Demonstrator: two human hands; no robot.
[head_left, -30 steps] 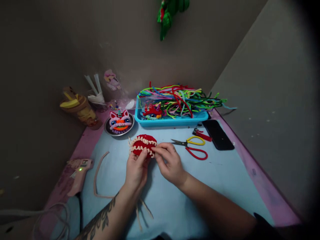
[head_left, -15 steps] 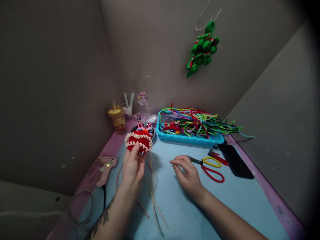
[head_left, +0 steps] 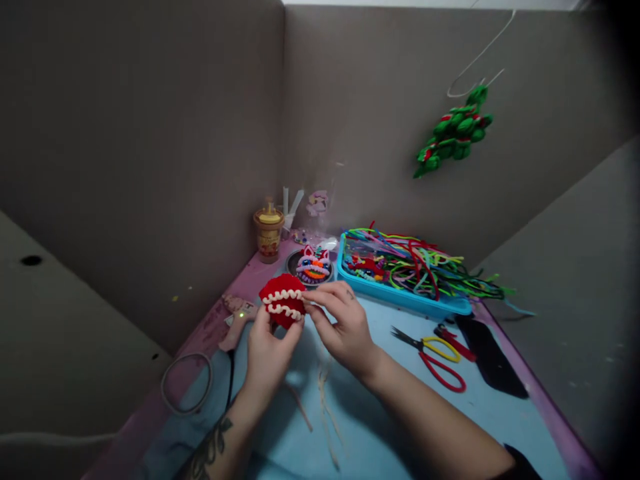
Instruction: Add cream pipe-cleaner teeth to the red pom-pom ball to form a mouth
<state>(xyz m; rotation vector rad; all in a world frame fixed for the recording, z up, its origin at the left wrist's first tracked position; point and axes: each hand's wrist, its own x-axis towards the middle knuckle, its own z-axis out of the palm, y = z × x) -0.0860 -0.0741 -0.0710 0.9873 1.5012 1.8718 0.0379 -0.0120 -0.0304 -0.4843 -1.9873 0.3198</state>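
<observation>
My left hand point(head_left: 270, 353) grips a rounded red fuzzy piece point(head_left: 284, 285) from below, thumb and fingers on its lower edge. Two wavy rows of cream trim point(head_left: 283, 295) run across its front. My right hand point(head_left: 345, 330) is closed at the piece's right side, its fingertips pinching the end of the upper cream row. Loose cream strands point(head_left: 325, 400) lie on the blue mat under my hands. Just behind the piece, a colourful lion-like face point(head_left: 315, 265) made of fuzzy stems sits in a round dark dish point(head_left: 293, 261).
A pink glue gun point(head_left: 234, 333) lies at left with its cord. Scissors point(head_left: 441, 367), a red-handled cutter point(head_left: 460, 343) and a black phone point(head_left: 493, 357) lie at right. Behind stand a blue tray point(head_left: 400, 295) of chenille stems and a lidded cup point(head_left: 269, 237). A green ornament point(head_left: 455, 133) hangs above.
My right hand has come off the mat beside the scissors and now pinches the trim. The red piece, in my left hand, has come lower and nearer. The view has shifted left.
</observation>
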